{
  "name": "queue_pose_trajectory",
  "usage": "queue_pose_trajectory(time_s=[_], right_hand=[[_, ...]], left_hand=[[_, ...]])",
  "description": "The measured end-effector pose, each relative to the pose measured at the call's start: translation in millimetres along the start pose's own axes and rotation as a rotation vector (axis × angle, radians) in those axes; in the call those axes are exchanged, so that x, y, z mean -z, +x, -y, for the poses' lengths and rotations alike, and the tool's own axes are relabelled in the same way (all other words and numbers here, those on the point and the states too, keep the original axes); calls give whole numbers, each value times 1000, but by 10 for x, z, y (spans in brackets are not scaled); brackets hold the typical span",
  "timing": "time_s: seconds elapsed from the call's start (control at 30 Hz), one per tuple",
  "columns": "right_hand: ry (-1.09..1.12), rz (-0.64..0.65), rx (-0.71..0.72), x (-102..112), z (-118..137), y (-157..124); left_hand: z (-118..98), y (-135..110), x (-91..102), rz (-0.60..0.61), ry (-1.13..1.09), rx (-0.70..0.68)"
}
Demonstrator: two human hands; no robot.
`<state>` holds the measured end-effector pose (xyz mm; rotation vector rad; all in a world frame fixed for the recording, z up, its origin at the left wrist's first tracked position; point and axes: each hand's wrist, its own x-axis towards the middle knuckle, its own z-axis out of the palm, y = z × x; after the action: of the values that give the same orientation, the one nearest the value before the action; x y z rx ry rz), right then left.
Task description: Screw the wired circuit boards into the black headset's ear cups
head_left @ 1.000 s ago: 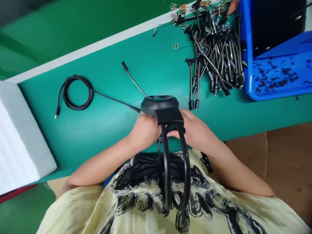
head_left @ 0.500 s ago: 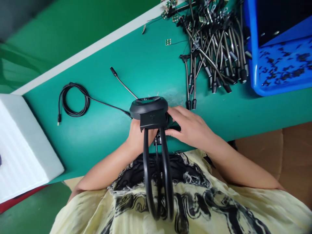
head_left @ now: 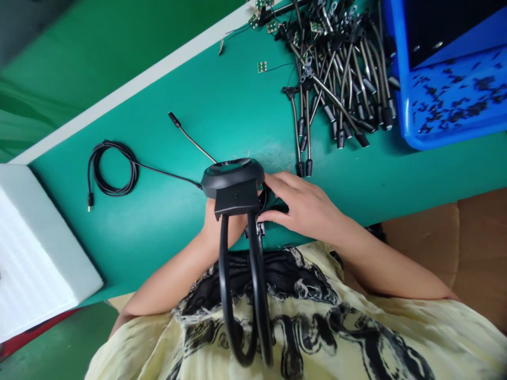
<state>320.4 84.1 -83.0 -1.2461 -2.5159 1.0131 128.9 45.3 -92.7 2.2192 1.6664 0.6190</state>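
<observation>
A black headset (head_left: pixel 236 198) is held over the bench, its round ear cup uppermost and its looped headband reaching down toward my shirt. My left hand (head_left: pixel 216 224) is closed around it from beneath, fingers hidden by the cup. My right hand (head_left: pixel 303 203) grips the right side, fingertips behind the cup edge and thumb by a small metal piece (head_left: pixel 260 228). A thin microphone boom (head_left: pixel 194 141) sticks out past the ear cup to the upper left. From the cup's left side runs a black cable (head_left: pixel 132 158), coiled on the bench.
On the green bench (head_left: pixel 174 79) lies a pile of microphone booms (head_left: pixel 336 79), with small circuit boards (head_left: pixel 262 67) on wires nearby. A blue bin (head_left: pixel 407 124) with small black bits stands at the right. White foam (head_left: pixel 47 248) is at the left edge.
The headset has tilted slightly, its headband swinging a little to the left, and more of the small metal piece shows by my right thumb. The whole view has shifted slightly.
</observation>
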Motion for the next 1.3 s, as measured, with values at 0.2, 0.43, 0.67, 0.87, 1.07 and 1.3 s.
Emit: queue_pose_trajectory(time_s=[0.2, 0.43, 0.67, 0.87, 1.07, 1.3], right_hand=[[-13, -2, 0, -5, 7, 8], [-8, -5, 5, -14, -8, -1], [-8, 7, 8, -21, -5, 17], [-8, 6, 8, -10, -3, 13], [-24, 11, 19, -11, -11, 4], [-22, 3, 23, -21, -10, 12]], left_hand=[[35, -16, -28, 30, -69, 34], [25, -8, -20, 39, -52, 55], [23, -5, -1, 29, -11, 27], [41, -14, -25, 32, 7, 13], [38, -17, -39, 7, 6, -7], [45, -22, -45, 20, 21, -1]])
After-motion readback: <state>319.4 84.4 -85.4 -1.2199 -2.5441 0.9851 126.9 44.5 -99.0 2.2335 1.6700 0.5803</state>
